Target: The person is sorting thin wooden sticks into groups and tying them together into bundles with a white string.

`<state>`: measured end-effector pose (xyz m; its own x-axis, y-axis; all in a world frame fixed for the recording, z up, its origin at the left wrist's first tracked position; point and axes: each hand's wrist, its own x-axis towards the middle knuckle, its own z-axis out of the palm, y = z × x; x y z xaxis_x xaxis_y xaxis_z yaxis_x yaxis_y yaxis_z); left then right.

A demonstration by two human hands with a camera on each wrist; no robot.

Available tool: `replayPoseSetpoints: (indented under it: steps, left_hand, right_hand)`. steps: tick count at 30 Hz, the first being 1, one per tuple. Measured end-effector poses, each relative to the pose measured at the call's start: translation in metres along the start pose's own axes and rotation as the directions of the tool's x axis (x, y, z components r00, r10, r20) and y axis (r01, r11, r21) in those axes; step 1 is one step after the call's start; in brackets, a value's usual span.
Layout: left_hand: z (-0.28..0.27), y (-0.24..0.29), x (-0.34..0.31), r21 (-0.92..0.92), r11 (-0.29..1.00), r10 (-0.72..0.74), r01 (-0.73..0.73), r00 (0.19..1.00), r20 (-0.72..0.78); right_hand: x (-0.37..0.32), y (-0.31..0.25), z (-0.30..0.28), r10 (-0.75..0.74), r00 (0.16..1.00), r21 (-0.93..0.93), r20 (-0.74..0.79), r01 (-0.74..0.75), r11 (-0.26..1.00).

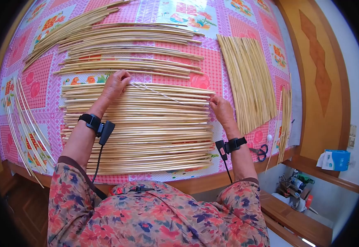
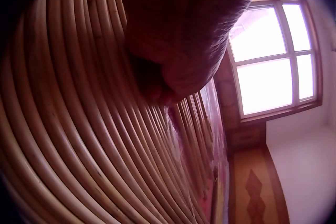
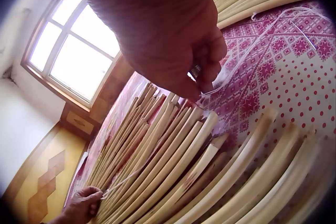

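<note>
A layer of pale reed stalks (image 1: 142,123) lies side by side on the table in front of me. At its far edge my left hand (image 1: 114,85) pinches a white string (image 1: 161,94), looped near the fingertips. The string slants across the far stalks towards my right hand (image 1: 222,110), whose curled fingers grip it at the stalks' right ends. From the right hand the white string trails over the cloth in the right wrist view, where a thin needle (image 3: 304,35) lies. In the left wrist view, the left hand (image 2: 173,40) is dark and its fingertips are mostly hidden.
Loose stalks (image 1: 130,35) lie in bunches beyond the layer. A mat of stalks (image 1: 249,78) lies at the right, with scissors (image 1: 262,152) near the edge. Thin strips (image 1: 29,123) lie at the left. The patterned cloth (image 1: 35,88) covers the table.
</note>
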<state>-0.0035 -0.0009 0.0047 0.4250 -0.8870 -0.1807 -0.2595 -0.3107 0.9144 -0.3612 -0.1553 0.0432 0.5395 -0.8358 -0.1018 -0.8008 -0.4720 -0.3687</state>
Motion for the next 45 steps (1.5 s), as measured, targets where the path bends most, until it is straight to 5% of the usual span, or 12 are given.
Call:
replayPoseSetpoints:
  steps: [5,11,19,21,23,24,25,27,29,31,35,45]
  left_hand:
    - [-0.001,0.001,0.000,0.033,0.998,0.044,-0.044,0.999,0.007]
    - [0.002,-0.007,0.004,0.040,0.990,0.138,-0.138,0.990,-0.005]
    - [0.007,-0.008,-0.014,0.158,0.983,0.096,-0.096,0.995,0.006]
    - [-0.001,-0.003,0.005,0.160,0.978,0.141,-0.134,0.990,-0.032]
    - [0.000,-0.002,0.005,0.151,0.981,0.126,-0.121,0.992,-0.022]
    - [0.000,-0.003,0.004,0.138,0.985,0.104,-0.103,0.995,-0.004]
    - [0.001,-0.009,-0.010,0.144,0.987,0.070,-0.071,0.997,0.009]
    - [0.005,-0.013,0.011,0.164,0.941,0.309,-0.295,0.948,-0.070]
    - [0.003,-0.003,0.010,0.137,0.959,0.259,-0.248,0.964,-0.066]
    - [0.000,-0.003,0.003,0.180,0.972,0.159,-0.152,0.987,-0.028]
    - [0.002,-0.006,0.004,0.211,0.962,0.189,-0.173,0.980,-0.062]
    - [0.004,-0.008,0.004,0.244,0.949,0.225,-0.200,0.971,-0.080]
  right_hand:
    - [-0.006,-0.010,-0.012,0.057,0.994,-0.090,0.090,-0.048,0.995]
    - [-0.034,-0.014,-0.029,-0.068,0.979,-0.078,0.192,0.084,0.993]
    - [-0.080,-0.103,-0.056,-0.219,0.938,0.016,0.267,0.223,0.975]
    - [-0.053,-0.098,-0.058,-0.262,0.922,-0.157,0.283,0.315,0.936]
    - [-0.040,-0.083,-0.048,-0.402,0.887,-0.557,0.228,0.458,0.693]
    - [-0.033,-0.097,-0.051,-0.454,0.874,-0.569,0.175,0.466,0.678]
    - [-0.036,-0.112,-0.048,-0.445,0.873,-0.545,0.198,0.476,0.690]
    - [0.001,-0.144,-0.039,-0.527,0.849,-0.302,-0.025,0.496,0.814]
    - [0.025,-0.163,0.002,-0.537,0.841,-0.020,-0.068,0.537,0.843]
    - [0.029,-0.186,0.021,-0.525,0.850,0.017,-0.045,0.526,0.850]
    - [0.055,-0.214,0.083,-0.524,0.851,-0.137,-0.008,0.519,0.844]
    - [0.064,-0.211,0.092,-0.469,0.883,-0.152,0.010,0.465,0.872]
